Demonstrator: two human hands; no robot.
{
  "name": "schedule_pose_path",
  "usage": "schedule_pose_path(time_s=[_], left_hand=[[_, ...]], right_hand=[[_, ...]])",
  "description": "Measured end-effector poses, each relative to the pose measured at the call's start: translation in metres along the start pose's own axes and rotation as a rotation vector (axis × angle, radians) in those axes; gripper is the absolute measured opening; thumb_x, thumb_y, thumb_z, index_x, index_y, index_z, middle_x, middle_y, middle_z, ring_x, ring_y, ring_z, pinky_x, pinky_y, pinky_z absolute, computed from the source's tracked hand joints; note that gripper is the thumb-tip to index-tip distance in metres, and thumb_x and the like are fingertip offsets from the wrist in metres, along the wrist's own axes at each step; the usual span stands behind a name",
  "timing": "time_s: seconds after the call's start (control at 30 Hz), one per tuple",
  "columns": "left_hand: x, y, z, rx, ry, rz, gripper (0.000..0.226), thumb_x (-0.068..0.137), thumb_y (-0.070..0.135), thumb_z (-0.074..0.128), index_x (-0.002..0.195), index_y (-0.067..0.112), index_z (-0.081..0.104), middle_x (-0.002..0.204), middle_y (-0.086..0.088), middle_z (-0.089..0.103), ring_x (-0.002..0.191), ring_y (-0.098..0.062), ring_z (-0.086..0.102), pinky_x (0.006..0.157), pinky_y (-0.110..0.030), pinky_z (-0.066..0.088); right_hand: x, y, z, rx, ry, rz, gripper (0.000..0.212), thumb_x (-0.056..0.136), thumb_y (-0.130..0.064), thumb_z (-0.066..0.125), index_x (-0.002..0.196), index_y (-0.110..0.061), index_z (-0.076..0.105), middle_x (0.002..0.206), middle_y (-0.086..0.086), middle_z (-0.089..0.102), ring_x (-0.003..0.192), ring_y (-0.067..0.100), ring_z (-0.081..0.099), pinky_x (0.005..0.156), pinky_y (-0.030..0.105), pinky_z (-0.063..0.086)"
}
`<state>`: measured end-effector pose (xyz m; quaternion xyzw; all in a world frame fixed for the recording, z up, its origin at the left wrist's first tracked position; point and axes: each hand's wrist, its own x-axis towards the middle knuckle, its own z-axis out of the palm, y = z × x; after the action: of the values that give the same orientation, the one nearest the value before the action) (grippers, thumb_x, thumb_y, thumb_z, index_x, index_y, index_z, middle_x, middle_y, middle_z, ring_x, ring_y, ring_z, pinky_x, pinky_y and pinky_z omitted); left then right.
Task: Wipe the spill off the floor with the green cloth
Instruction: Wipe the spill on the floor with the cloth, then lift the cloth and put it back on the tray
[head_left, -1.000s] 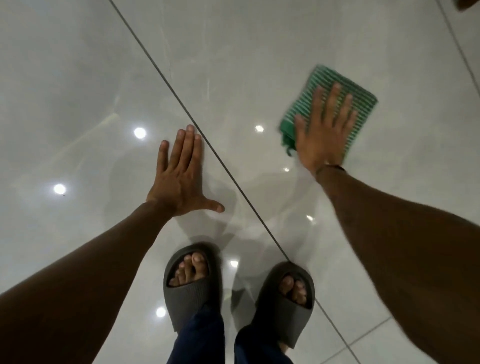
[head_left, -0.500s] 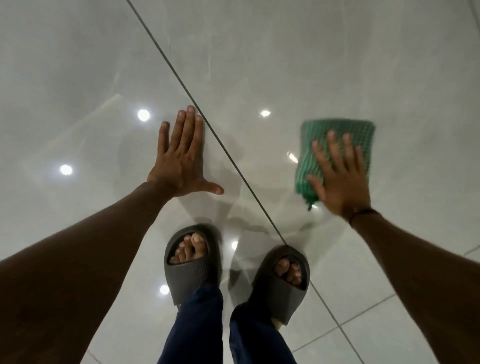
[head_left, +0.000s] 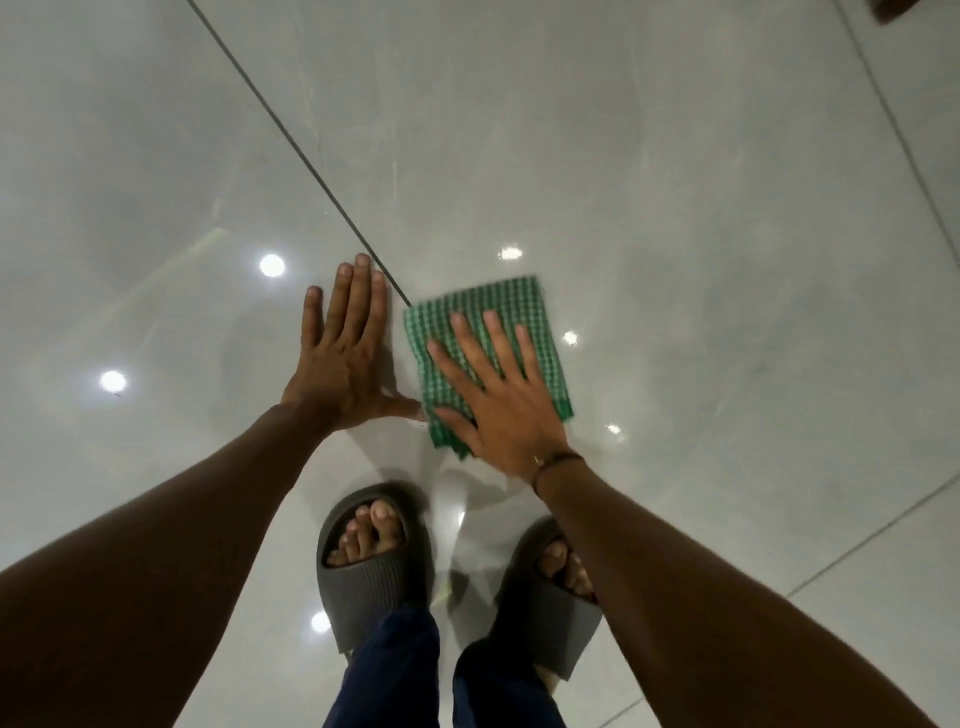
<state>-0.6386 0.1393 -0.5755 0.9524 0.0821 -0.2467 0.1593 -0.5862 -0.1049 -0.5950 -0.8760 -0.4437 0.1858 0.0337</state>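
Fingers (head_left: 491, 343) of right hand (head_left: 501, 410) spread flat on checked green cloth (head_left: 483, 312), left hand (head_left: 345, 358) splayed, empty, glossy tiled floor (head_left: 675, 208)

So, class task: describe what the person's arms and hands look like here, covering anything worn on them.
Both forearms are bare, with no sleeves showing. The left hand wears nothing that can be seen: no glove, no ring. The right hand is also ungloved, with a thin dark cord bracelet around its wrist.
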Motion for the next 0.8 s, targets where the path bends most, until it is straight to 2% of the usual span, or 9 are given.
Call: schedule_pose_path(time_s=[0.17, 0.23, 0.3, 0.37, 0.43, 0.5, 0.57, 0.67, 0.8], left_hand=[[-0.009, 0.018, -0.011, -0.069, 0.004, -0.062, 0.171, 0.060, 0.098, 0.071, 0.176, 0.006, -0.014, 0.185, -0.018, -0.023, 0.172, -0.038, -0.022, 0.138, -0.063, -0.008], [-0.014, 0.035, -0.017, -0.185, 0.116, -0.149, 0.132, 0.080, 0.079, 0.060, 0.177, 0.004, 0.012, 0.186, -0.022, 0.004, 0.173, -0.043, 0.004, 0.137, -0.063, 0.013], [-0.019, 0.059, -0.021, -0.280, 0.220, -0.285, 0.088, 0.093, 0.058, 0.056, 0.163, 0.005, 0.045, 0.168, -0.024, 0.042, 0.154, -0.045, 0.040, 0.121, -0.063, 0.044], [-0.017, 0.088, -0.027, -0.357, 0.173, -0.395, 0.058, 0.103, 0.052, 0.061, 0.141, 0.009, 0.062, 0.143, -0.018, 0.057, 0.133, -0.039, 0.052, 0.106, -0.057, 0.054], [-0.011, 0.113, -0.036, -0.449, -0.005, -0.459, 0.043, 0.107, 0.045, 0.065, 0.125, 0.007, 0.072, 0.133, -0.017, 0.063, 0.128, -0.038, 0.056, 0.104, -0.053, 0.055], [-0.007, 0.131, -0.051, -0.615, -0.122, -0.514, 0.036, 0.110, 0.035, 0.062, 0.120, 0.003, 0.074, 0.127, -0.021, 0.070, 0.121, -0.040, 0.065, 0.094, -0.048, 0.057], [-0.007, 0.143, -0.081, -0.838, -0.107, -0.629, 0.034, 0.112, 0.033, 0.057, 0.123, 0.003, 0.069, 0.123, -0.021, 0.074, 0.113, -0.039, 0.071, 0.085, -0.046, 0.057], [-0.011, 0.157, -0.157, -1.028, 0.011, -0.692, 0.031, 0.115, 0.037, 0.052, 0.122, 0.008, 0.059, 0.122, -0.017, 0.071, 0.115, -0.039, 0.072, 0.098, -0.057, 0.063], [-0.008, 0.176, -0.301, -1.117, 0.083, -0.569, 0.031, 0.114, 0.038, 0.058, 0.119, 0.007, 0.060, 0.120, -0.018, 0.075, 0.113, -0.041, 0.075, 0.098, -0.061, 0.065]], right_hand=[[-0.048, 0.023, -0.013, 0.067, 0.020, 0.103, 0.088, 0.111, -0.066, 0.038, 0.178, -0.024, -0.001, 0.186, 0.016, -0.004, 0.173, 0.036, 0.000, 0.139, 0.061, 0.011], [-0.040, 0.019, -0.027, 0.149, 0.083, 0.364, 0.085, 0.111, -0.058, 0.045, 0.178, -0.019, 0.008, 0.186, 0.016, 0.005, 0.172, 0.037, 0.009, 0.139, 0.058, 0.013], [-0.023, 0.011, -0.044, 0.221, 0.088, 0.641, 0.081, 0.109, -0.051, 0.053, 0.174, -0.014, 0.022, 0.178, 0.016, 0.028, 0.164, 0.038, 0.029, 0.133, 0.056, 0.030], [-0.004, 0.005, -0.060, 0.339, 0.048, 0.763, 0.071, 0.107, -0.040, 0.063, 0.166, -0.013, 0.035, 0.161, 0.014, 0.049, 0.147, 0.036, 0.047, 0.121, 0.053, 0.043], [0.010, 0.003, -0.078, 0.589, 0.010, 0.842, 0.058, 0.104, -0.023, 0.068, 0.157, -0.012, 0.047, 0.148, 0.012, 0.063, 0.136, 0.035, 0.059, 0.116, 0.051, 0.050], [0.017, 0.004, -0.101, 0.819, -0.024, 0.947, 0.042, 0.103, -0.017, 0.071, 0.144, -0.011, 0.062, 0.137, 0.011, 0.073, 0.125, 0.033, 0.069, 0.107, 0.042, 0.056], [0.016, 0.007, -0.130, 0.939, -0.004, 1.022, 0.031, 0.101, -0.019, 0.077, 0.131, -0.011, 0.070, 0.126, 0.009, 0.078, 0.111, 0.029, 0.073, 0.096, 0.036, 0.058], [0.015, 0.022, -0.202, 1.114, 0.112, 1.090, 0.037, 0.096, -0.022, 0.084, 0.128, -0.009, 0.072, 0.124, 0.011, 0.079, 0.109, 0.029, 0.075, 0.102, 0.046, 0.063], [0.018, 0.058, -0.341, 1.220, 0.152, 1.030, 0.041, 0.090, -0.022, 0.091, 0.124, -0.004, 0.076, 0.118, 0.016, 0.081, 0.108, 0.035, 0.079, 0.100, 0.052, 0.065]])
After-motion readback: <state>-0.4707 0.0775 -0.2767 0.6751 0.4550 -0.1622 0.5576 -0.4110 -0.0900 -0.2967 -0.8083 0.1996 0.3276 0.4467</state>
